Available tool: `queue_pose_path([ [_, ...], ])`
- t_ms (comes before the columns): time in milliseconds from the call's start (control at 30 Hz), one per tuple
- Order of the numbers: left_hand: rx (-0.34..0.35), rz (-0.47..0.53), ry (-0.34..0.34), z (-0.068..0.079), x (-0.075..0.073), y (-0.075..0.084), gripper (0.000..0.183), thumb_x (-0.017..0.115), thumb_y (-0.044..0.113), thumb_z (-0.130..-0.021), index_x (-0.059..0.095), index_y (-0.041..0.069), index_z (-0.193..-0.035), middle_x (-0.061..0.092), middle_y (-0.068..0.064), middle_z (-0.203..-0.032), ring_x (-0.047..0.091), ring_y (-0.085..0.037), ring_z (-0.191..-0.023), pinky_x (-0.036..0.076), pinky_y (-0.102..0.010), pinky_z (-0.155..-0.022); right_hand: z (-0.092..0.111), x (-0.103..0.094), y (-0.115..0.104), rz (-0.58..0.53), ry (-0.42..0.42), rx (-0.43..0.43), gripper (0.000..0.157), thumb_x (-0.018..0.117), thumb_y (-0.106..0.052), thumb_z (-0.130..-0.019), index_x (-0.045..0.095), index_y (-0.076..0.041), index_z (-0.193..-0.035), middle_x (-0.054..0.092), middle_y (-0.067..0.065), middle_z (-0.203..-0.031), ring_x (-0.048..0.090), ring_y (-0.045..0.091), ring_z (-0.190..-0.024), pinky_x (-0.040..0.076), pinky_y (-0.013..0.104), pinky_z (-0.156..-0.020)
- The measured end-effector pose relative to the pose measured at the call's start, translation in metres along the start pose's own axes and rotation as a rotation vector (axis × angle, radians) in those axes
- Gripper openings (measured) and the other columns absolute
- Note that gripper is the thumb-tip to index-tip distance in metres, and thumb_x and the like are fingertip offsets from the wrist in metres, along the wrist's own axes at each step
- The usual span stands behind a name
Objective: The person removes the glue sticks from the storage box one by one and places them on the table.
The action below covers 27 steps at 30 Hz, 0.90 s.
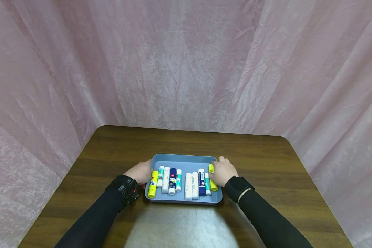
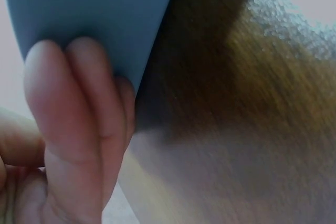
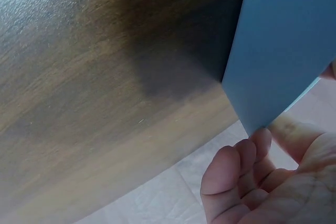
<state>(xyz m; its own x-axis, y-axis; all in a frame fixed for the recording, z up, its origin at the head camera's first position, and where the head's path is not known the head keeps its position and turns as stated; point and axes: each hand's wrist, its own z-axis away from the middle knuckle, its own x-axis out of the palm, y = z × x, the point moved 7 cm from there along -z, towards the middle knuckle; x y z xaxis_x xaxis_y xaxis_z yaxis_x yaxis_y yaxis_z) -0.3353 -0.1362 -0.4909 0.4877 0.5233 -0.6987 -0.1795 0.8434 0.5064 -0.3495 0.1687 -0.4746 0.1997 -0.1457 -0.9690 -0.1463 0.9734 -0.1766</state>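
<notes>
A shallow blue-grey tray [image 1: 183,160] lies between my two hands. Inside it are two groups of glue sticks, side by side: a yellow one [image 1: 153,184] at the left end, white, teal and dark blue ones [image 1: 202,182] between, another yellow one [image 1: 214,187] at the right. My left hand [image 1: 141,172] grips the tray's left end, its fingers against the outer wall [image 2: 94,3] in the left wrist view. At the opposite end my right hand [image 1: 224,171] holds the rim, partly covering the right yellow stick. Whether the tray is slightly raised, I cannot tell.
The brown wooden table [image 1: 117,141] has rounded far corners and extends around the tray. Pink cloth [image 1: 186,69] hangs behind and beside it. A bright reflection [image 1: 179,227] shows on the wood in front of the tray.
</notes>
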Motion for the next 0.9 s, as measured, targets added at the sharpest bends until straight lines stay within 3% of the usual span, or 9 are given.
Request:
queue_pose_path([
  [900, -0.006, -0.014, -0.002, -0.001, 0.001, -0.002, 0.052, 0.041, 0.015, -0.109, 0.029, 0.002, -0.158, 0.065, -0.016, -0.103, 0.061, -0.022, -0.055, 0.049, -0.025, -0.047, 0.016, 0.002, -0.007, 0.096, 0.037, -0.083, 0.054, 0.077, -0.041, -0.088, 0.068, -0.005, -0.128, 0.057, 0.012, -0.107, 0.048, 0.025, -0.095, 0.050, 0.039, -0.086],
])
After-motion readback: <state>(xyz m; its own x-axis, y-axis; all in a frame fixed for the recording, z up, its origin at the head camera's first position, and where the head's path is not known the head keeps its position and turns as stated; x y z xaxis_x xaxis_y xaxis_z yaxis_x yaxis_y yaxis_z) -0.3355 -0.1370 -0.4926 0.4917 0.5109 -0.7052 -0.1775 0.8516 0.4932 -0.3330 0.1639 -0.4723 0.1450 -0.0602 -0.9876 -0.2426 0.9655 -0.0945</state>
